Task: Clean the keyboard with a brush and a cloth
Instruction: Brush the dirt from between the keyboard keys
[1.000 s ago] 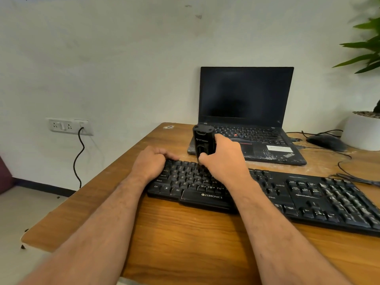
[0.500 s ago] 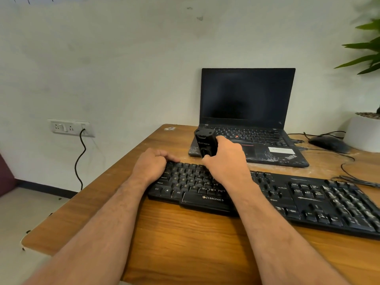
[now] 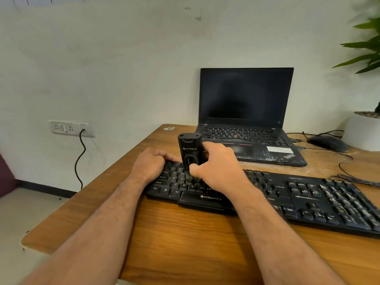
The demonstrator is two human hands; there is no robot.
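Gripped upright in the right hand (image 3: pixel 219 168), a black brush (image 3: pixel 190 151) presses onto the left half of the keyboard (image 3: pixel 308 200), while the left hand (image 3: pixel 149 164), curled, steadies its far-left corner on the wooden surface (image 3: pixel 185 239).

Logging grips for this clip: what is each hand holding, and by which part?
Right hand grips the upright black brush tool around its lower body. Left hand holds nothing, resting fisted on the keyboard.
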